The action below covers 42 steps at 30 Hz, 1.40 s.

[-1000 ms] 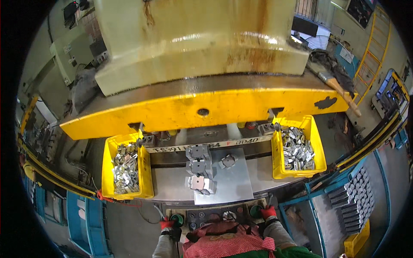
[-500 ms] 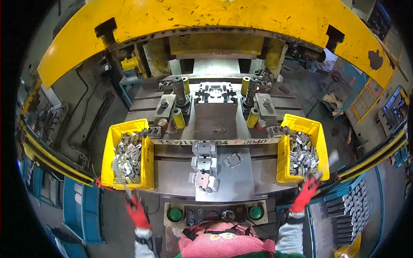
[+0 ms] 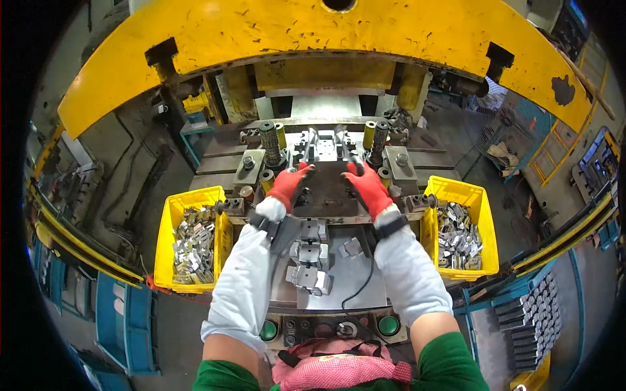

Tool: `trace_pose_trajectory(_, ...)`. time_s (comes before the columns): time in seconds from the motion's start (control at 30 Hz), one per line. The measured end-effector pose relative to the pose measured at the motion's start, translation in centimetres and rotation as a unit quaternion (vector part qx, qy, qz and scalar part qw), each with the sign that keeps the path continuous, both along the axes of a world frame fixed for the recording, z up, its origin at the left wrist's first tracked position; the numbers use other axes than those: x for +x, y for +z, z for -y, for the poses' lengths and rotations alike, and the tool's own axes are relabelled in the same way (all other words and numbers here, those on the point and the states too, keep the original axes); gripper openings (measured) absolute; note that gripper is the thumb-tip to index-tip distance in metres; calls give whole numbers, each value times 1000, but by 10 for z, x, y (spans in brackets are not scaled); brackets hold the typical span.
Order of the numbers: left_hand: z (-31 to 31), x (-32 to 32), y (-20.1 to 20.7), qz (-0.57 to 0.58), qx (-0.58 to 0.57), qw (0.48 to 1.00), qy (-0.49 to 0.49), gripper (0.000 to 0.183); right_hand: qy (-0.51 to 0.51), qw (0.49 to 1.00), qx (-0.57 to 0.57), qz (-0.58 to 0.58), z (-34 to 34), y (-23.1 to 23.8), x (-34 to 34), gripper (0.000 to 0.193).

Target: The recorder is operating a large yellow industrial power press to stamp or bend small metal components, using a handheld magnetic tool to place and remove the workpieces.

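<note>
My left hand (image 3: 289, 186), in a red glove with dark fingers, reaches to the front of the press die (image 3: 328, 148). Its fingers are closed round a slim metal tool (image 3: 308, 150) whose tip is over the die; its exact kind is unclear. Opposite it, my right hand (image 3: 369, 190) in a matching glove grips a similar slim tool (image 3: 345, 147), also pointing at the die. Whether the tips hold a part is too small to tell. Stacks of grey metal parts (image 3: 309, 279) stand on a metal sheet (image 3: 345, 293) below my hands, beside a flat part (image 3: 351, 247).
Yellow bins of small metal pieces stand left (image 3: 223, 254) and right (image 3: 490, 225). Dark guide posts (image 3: 269, 140) flank the die. The yellow press ram (image 3: 326, 29) spans above. A control panel (image 3: 326, 326) with green buttons lies close to my body.
Both hands have moved from beside the two bins, forward and inward to the die. Each brought its slim tool along. The part stacks stay in place.
</note>
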<state>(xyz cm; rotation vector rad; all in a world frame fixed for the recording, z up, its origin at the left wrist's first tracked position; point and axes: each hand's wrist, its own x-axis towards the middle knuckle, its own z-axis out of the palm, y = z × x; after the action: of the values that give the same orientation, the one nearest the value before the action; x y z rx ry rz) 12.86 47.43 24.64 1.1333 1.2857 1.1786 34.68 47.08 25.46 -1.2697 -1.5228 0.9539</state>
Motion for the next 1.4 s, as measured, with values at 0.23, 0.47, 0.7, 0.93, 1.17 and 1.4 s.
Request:
trace_pose_trajectory(0.23,162,-37,36,135,-2,982,130,24,-219,969,111,-36,163,-14,120,52)
trace_pose_trajectory(0.47,299,-134,-48,-45,-117,925,359,16,-384,906,7,177,275,-87,191,50)
trace_pose_trajectory(0.7,300,-118,-77,91,-66,941,320,26,49,976,-146,156,213,-95,112,51)
trace_pose_trajectory(0.93,326,-112,-87,45,-24,946,321,36,122,944,-299,-63,185,-76,114,46)
trace_pose_trajectory(1.17,334,-96,-85,113,-71,929,345,37,93,991,-15,-92,104,-15,44,38)
trace_pose_trajectory(1.4,339,-82,-89,109,-48,914,389,31,-36,993,-25,107,-6,-10,-29,54)
